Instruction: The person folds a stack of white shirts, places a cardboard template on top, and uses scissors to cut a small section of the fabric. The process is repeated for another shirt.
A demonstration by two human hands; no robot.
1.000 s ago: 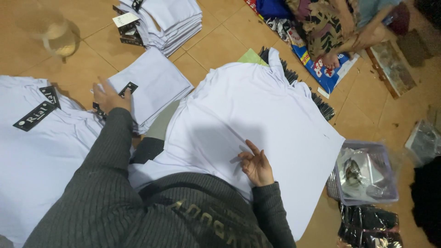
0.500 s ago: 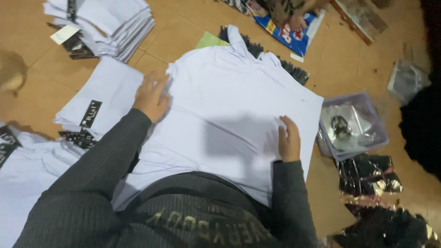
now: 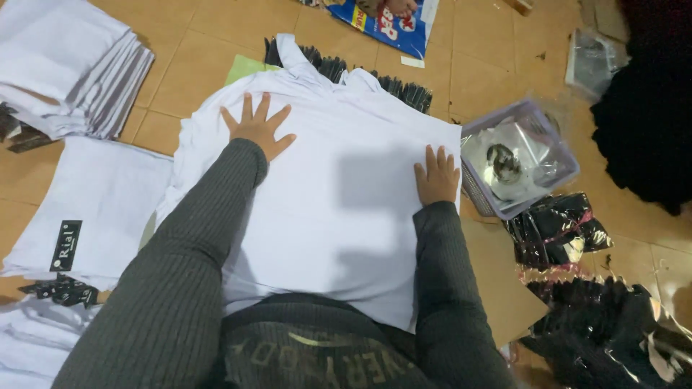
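Both the left hand (image 3: 258, 132) and right hand (image 3: 437, 177) press flat, fingers spread and gripping nothing, smoothing the white shirt (image 3: 339, 209) on the floor (image 3: 497, 65); a fold looks due next.

A plain white cotton shirt (image 3: 339, 202) spreads over the tan tiled floor (image 3: 490, 65), with a grey shadow across its middle. The sleeves on both arms are dark charcoal with fine ribbing. At nine o'clock lies a folded white shirt (image 3: 94, 202) bearing a black label with white lettering (image 3: 65, 246). At ten o'clock sits a white stack of folded shirts (image 3: 65, 65). A pale green sheet (image 3: 245, 68) peeks out at twelve. A lilac plastic basket (image 3: 519, 155) at three holds clear film; black packets in clear wrap (image 3: 559, 230) lie below it.
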